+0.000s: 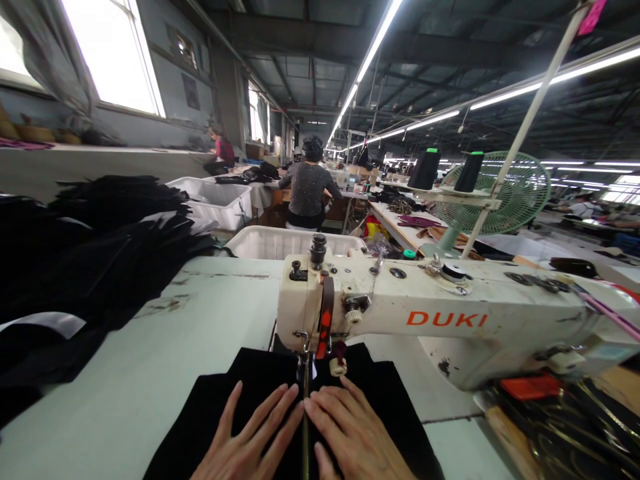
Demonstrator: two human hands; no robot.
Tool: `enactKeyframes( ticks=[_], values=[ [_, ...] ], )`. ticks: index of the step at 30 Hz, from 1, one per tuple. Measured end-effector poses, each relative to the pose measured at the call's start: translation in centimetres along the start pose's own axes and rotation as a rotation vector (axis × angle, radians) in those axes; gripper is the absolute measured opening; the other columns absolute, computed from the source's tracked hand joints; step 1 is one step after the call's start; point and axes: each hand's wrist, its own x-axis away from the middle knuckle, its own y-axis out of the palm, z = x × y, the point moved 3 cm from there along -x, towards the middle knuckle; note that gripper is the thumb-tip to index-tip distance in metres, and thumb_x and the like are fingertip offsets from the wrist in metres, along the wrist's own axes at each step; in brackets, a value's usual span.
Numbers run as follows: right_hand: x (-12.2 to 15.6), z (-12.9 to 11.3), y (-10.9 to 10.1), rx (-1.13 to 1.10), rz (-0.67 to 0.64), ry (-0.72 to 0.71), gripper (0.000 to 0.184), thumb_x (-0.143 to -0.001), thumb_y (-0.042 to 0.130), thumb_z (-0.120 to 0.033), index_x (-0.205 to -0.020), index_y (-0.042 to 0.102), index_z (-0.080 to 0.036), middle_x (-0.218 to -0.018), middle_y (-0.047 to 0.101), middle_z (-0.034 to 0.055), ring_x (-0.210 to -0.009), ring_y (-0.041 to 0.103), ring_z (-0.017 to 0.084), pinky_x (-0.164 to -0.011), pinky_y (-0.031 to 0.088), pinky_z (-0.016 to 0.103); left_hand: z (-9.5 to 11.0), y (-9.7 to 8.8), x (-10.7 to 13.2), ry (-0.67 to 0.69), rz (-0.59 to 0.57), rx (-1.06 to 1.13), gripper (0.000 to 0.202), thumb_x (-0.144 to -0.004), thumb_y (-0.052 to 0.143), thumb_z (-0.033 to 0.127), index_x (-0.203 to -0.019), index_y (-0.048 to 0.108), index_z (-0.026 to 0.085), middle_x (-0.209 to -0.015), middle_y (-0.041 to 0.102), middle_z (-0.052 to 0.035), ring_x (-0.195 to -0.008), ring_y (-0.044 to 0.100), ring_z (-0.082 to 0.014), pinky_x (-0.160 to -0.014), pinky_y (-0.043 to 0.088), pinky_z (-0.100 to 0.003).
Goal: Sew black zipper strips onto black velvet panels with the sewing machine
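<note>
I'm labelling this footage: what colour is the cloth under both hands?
The cloth is black, best seen in the head view.

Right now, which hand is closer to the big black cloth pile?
Left. The left hand is right of the pile; the right hand is farther right.

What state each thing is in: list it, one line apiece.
Left hand: palm down, fingers spread
Right hand: palm down, fingers closer together
Black fabric: spread out under both hands
Gold-toned strip: straight, lengthwise between the hands
Sewing machine: running or stopped, cannot tell
Thread cones: upright
Ceiling lights: lit
Dark cloth pile: heaped, uneven
</note>
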Motion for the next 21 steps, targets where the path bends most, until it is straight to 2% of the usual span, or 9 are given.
enactKeyframes(
  ticks=[4,8,14,19,21],
  values=[
    [-0.1,0.0,0.1,0.022,0.002,0.001,0.037,-0.092,0.053,-0.024,-0.127,0.058,-0.014,-0.117,0.069,0.0067,-0.111,0.063,0.019,-0.111,0.042,0.036,0.0,0.1,0.1,0.011,0.015,-0.04,0.05,-0.098,0.047,0.028,-0.148,0.04,0.021,-0.146,0.05,-0.0073,-0.136,0.045,-0.0202,-0.118,-0.002,-0.051],
    [0.0,0.0,0.4,0.039,0.087,0.012,0.036,-0.091,0.057,-0.03,-0.124,0.06,-0.015,-0.115,0.07,0.007,-0.109,0.064,0.019,-0.107,0.046,0.034,0.0,0.1,0.1,0.03,0.021,-0.056,0.048,-0.1,0.046,0.03,-0.146,0.042,0.02,-0.147,0.05,-0.0066,-0.136,0.044,-0.0196,-0.118,-0.004,-0.049],
    [0.0,0.1,0.9,0.023,0.101,0.001,0.036,-0.092,0.056,-0.029,-0.124,0.061,-0.015,-0.116,0.071,0.0062,-0.108,0.065,0.018,-0.11,0.043,0.033,0.0,0.0,-0.2,0.027,0.015,-0.049,0.049,-0.099,0.048,0.03,-0.147,0.042,0.021,-0.143,0.055,-0.0057,-0.129,0.052,-0.0197,-0.119,0.016,-0.044],
    [0.3,0.2,1.4,0.041,0.076,-0.013,0.038,-0.089,0.058,-0.027,-0.124,0.061,-0.013,-0.119,0.07,0.0074,-0.109,0.064,0.019,-0.11,0.043,0.035,0.1,0.1,-0.1,0.007,-0.005,-0.049,0.051,-0.097,0.049,0.025,-0.148,0.041,0.024,-0.145,0.053,-0.0032,-0.131,0.049,-0.0191,-0.119,0.018,-0.041],
    [0.5,0.1,1.7,0.052,0.085,-0.025,0.039,-0.088,0.059,-0.026,-0.125,0.061,-0.013,-0.119,0.07,0.0077,-0.108,0.064,0.019,-0.11,0.043,0.035,0.3,0.4,0.1,0.0,0.025,-0.046,0.051,-0.097,0.049,0.024,-0.147,0.042,0.027,-0.143,0.055,-0.0015,-0.131,0.05,-0.0184,-0.12,0.017,-0.04]
  ],
)
